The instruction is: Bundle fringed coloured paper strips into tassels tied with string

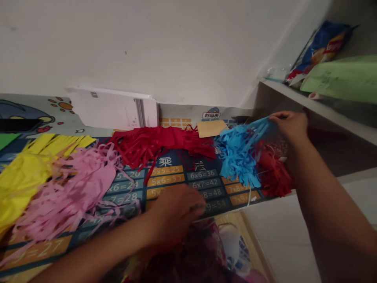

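Well, nearest, I see the left hand over the near edge of the chart-covered tabletop, fingers curled; whether it grips anything, I can't tell. Pink paper fringe and yellow paper fringe lie toward the left end. Near the right end, I make out the right hand pinching the blue paper fringe, beside a red tuft. Crimson paper fringe lies near the far edge. The shelf carries a blue snack bag and green packet.
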Demonstrator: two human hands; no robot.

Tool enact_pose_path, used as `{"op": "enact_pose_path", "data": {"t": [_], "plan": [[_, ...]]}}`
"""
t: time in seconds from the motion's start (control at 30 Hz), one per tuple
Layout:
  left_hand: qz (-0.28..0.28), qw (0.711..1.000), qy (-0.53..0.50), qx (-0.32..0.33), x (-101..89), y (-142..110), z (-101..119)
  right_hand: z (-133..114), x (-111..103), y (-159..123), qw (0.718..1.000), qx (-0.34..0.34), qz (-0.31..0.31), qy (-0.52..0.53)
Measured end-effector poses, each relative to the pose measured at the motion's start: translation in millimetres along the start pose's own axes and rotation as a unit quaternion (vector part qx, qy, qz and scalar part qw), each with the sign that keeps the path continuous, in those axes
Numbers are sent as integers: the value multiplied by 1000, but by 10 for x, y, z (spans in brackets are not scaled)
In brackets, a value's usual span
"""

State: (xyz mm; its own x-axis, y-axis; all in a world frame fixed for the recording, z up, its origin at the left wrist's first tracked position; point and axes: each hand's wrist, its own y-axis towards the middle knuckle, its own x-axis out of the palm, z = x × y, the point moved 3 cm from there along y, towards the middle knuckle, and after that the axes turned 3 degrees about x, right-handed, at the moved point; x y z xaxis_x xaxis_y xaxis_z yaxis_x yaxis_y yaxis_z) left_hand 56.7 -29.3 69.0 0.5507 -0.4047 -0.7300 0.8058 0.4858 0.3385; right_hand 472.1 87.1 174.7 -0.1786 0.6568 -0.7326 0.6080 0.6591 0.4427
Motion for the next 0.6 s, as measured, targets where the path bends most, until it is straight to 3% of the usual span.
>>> {"op": "enact_pose_path", "data": {"t": [0.1,0.2,0.3,0.4,0.6], "plan": [[54,995,85,29,-179,412,-110,-161,-142,-15,1000,-8,19,-20],[107,988,107,4,-223,851,-244,-379,-241,-106,999,-33,9,-25],[212,972,90,-43,-201,1174,-312,-658,-342,-319,996,-87,-6,-2],[308,947,81,-41,-183,1365,-265,-919,-391,-596,990,-131,-48,14],[308,948,77,-13,-227,1509,-188,-1330,-385,-940,968,-227,-92,-53]]}}
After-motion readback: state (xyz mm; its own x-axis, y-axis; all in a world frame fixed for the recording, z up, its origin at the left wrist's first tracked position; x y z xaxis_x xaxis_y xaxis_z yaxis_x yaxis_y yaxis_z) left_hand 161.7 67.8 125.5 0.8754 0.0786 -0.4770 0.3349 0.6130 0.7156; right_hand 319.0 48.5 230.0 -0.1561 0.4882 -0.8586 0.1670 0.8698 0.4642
